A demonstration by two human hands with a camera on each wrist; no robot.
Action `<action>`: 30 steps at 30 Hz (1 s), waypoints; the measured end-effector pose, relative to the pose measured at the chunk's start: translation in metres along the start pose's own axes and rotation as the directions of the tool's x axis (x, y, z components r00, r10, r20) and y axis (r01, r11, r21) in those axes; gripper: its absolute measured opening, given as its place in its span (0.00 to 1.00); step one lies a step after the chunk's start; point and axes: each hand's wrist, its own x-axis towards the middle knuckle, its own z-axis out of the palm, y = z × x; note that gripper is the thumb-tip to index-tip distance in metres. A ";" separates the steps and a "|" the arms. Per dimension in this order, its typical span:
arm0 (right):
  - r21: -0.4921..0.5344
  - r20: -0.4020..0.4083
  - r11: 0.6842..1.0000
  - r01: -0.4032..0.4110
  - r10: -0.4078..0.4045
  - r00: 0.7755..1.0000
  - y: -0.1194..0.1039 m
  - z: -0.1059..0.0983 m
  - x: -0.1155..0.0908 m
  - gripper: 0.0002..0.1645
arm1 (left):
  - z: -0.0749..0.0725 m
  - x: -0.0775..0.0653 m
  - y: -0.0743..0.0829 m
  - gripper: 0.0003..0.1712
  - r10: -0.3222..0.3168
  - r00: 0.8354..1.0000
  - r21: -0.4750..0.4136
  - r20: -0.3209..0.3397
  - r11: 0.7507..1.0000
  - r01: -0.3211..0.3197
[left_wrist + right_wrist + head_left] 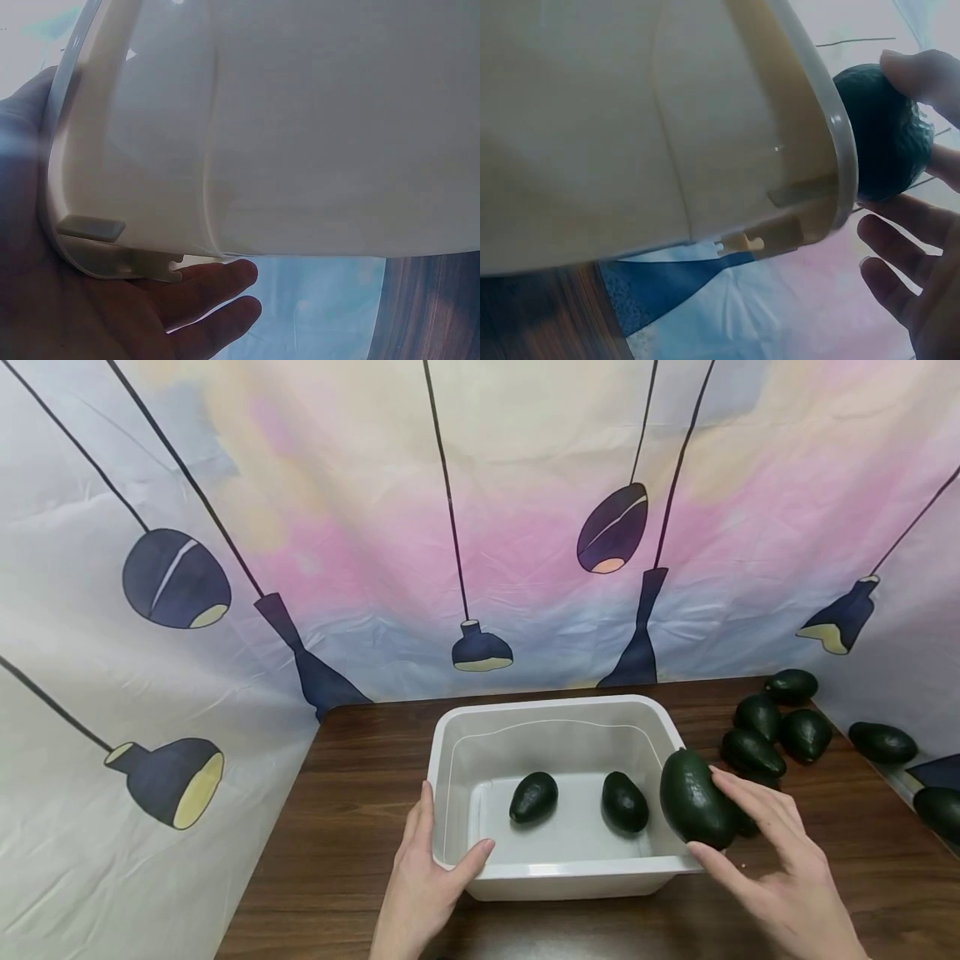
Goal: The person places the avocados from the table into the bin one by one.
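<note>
A dark green avocado is in my right hand, pinched between thumb and fingers over the right rim of a white plastic tub. In the right wrist view this avocado shows just past the tub's rim, with the lower fingers spread below it. My left hand grips the tub's near left corner, thumb over the rim and fingers along the outer side. From the left wrist, its fingers reach under the rim. Inside the tub lie two avocados, one at left and one at right.
Several avocados are heaped on the brown wooden table to the right of the tub. Two more lie at the table's right edge against the cloth. A printed cloth backdrop with painted lamps hangs behind the table.
</note>
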 end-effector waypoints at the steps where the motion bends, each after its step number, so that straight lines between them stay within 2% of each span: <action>1: 0.008 0.002 1.000 0.025 -0.025 1.000 0.001 0.001 0.000 0.53 | 0.000 0.000 0.000 0.62 0.000 1.000 0.000 0.000 1.000 0.000; 5: 0.036 0.019 0.997 0.074 -0.075 0.997 0.002 0.005 0.001 0.51 | 0.000 0.000 0.000 0.62 -0.002 1.000 -0.001 0.001 1.000 0.002; 12: -0.016 0.084 0.999 -0.027 0.029 0.996 0.001 0.006 0.002 0.50 | -0.001 0.000 0.001 0.61 -0.003 1.000 -0.001 0.002 1.000 0.003; 21: -0.016 0.115 1.000 -0.014 0.016 0.993 0.002 0.008 0.001 0.49 | 0.000 0.000 0.000 0.61 -0.001 1.000 0.006 -0.005 1.000 0.001; 30: -0.023 0.110 1.000 -0.006 0.009 0.994 0.003 0.009 0.002 0.47 | 0.000 0.000 0.000 0.61 -0.004 1.000 0.008 -0.004 1.000 0.004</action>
